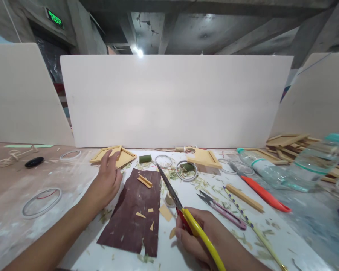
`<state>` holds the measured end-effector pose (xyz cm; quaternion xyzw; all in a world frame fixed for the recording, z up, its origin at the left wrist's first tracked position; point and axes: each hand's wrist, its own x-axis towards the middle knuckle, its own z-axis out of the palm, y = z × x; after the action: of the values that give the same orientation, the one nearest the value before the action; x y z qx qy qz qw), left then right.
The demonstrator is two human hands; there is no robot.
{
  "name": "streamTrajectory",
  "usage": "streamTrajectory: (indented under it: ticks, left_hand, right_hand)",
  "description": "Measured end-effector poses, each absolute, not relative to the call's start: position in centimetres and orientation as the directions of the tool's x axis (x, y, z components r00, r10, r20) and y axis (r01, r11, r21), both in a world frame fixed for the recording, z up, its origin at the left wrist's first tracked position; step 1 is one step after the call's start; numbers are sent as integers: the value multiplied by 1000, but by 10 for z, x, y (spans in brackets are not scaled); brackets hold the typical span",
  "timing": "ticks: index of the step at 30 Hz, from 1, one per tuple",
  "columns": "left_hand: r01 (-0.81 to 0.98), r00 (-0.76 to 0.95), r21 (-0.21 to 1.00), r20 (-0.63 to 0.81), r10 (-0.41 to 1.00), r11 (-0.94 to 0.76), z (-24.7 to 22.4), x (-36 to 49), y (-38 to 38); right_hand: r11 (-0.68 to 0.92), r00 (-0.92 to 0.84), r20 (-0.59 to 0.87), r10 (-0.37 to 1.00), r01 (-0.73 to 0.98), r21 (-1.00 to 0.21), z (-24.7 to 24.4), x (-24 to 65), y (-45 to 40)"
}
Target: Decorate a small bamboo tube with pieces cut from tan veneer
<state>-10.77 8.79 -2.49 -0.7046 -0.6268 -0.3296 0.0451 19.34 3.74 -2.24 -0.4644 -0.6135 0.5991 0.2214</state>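
My right hand [200, 233] is closed around the yellow and red handles of a pair of scissors [168, 184], whose blades point forward and left. My left hand [109, 182] reaches to the back left with its fingers stretched out over a light wooden tray-like piece [127, 157]; whether they press on it I cannot tell. Between the hands lies a dark brown sheet [130, 222], probably sandpaper, with small wooden strips [145, 181] and thin wood scraps on it. A small spool [171, 199] stands behind the scissor blades.
Thread snips [223, 210], a wooden stick [244, 197], a patterned pencil [240, 209] and a red-handled knife [265, 194] lie on the right. Two plastic bottles [313, 162] rest beyond them. White rings [42, 203], green pieces [145, 159] and shavings are scattered about. A white board [175, 101] stands behind.
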Motion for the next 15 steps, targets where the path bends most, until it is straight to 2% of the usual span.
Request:
streamTrajectory:
  ticks: [6, 11, 15]
  left_hand:
    - [928, 84, 289, 456, 886, -237, -51, -111, 88]
    - [914, 63, 333, 453, 889, -234, -34, -93, 81]
    - [853, 166, 403, 392, 905, -332, -13, -53, 56]
  right_hand:
    - [-135, -455, -277, 847, 320, -938, -22, 194, 37]
    - [-46, -474, -215, 854, 343, -938, -21, 197, 38]
    - [-48, -478, -209, 853, 326, -944, -21, 199, 39]
